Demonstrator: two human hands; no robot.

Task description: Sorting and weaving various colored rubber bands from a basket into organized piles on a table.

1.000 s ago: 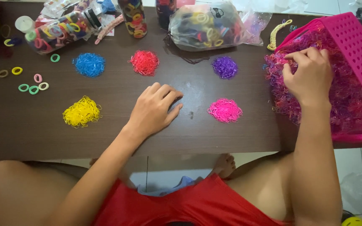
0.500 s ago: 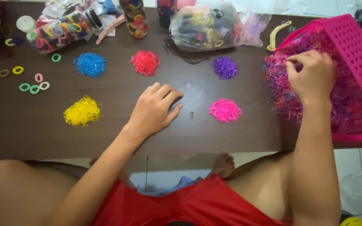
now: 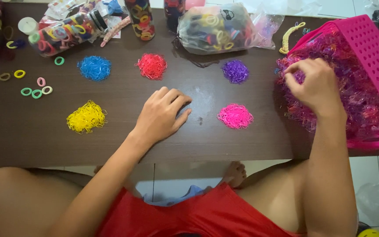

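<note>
While the left hand point(image 3: 161, 116) just lies flat on the dark brown table point(image 3: 110, 140), palm down with the fingers loosely spread and holding nothing, the right hand point(image 3: 314, 85) is over in the pink perforated basket point(image 3: 373, 52) at the right edge. Its fingertips are pinched together down in the tangled heap of tiny rubber bands point(image 3: 356, 101) (mostly pink and purple, a real mess), though I can't tell whether a band is actually caught between them.

Sorted piles sit on the table: a pink pile point(image 3: 235, 116) just right of the left hand's fingertips, a purple pile point(image 3: 235, 71) beyond it, a red pile point(image 3: 151, 66) above the left hand, a blue pile point(image 3: 94, 68) further left, and a yellow pile point(image 3: 86, 117) near the front edge, left of the wrist. None of them touch each other.

Along the far edge there's a clear plastic bag of bigger hair ties point(image 3: 216, 27), a clear jar on its side full of coloured hair ties point(image 3: 66, 33), and another upright jar point(image 3: 139, 17). A few loose fabric hair rings point(image 3: 36, 90) in green, yellow and pink are scattered at the far left.
</note>
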